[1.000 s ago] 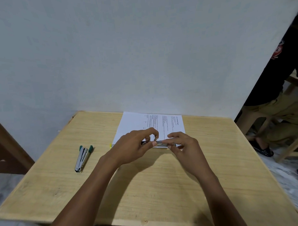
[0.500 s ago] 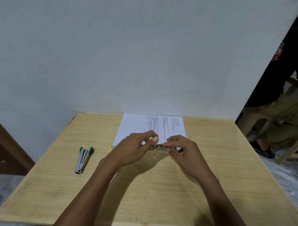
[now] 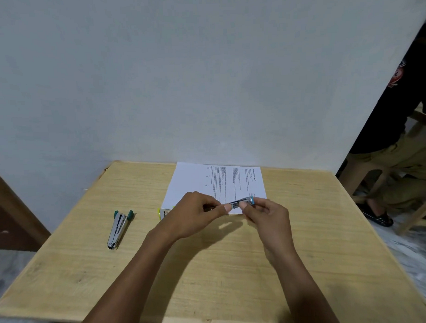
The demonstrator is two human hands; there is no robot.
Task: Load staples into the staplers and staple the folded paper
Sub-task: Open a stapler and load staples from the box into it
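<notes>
Both hands hold a small metal stapler with a blue end (image 3: 241, 203) just above the near edge of the printed paper (image 3: 217, 183). My left hand (image 3: 192, 215) pinches its left part and my right hand (image 3: 267, 213) pinches its right part, blue end tilted up to the right. A second stapler with green ends (image 3: 118, 228) lies open on the wooden table (image 3: 211, 270) at the left. A small yellow-edged staple box (image 3: 163, 213) peeks out from behind my left hand.
A white wall rises right behind the table's far edge. At the right, past the table, a person in dark clothing sits on a wooden stool (image 3: 401, 179). The table's near edge runs along the bottom of the view.
Both hands have lifted the blue-ended stapler slightly and tilted it, right end upward. The green stapler and the paper have not moved.
</notes>
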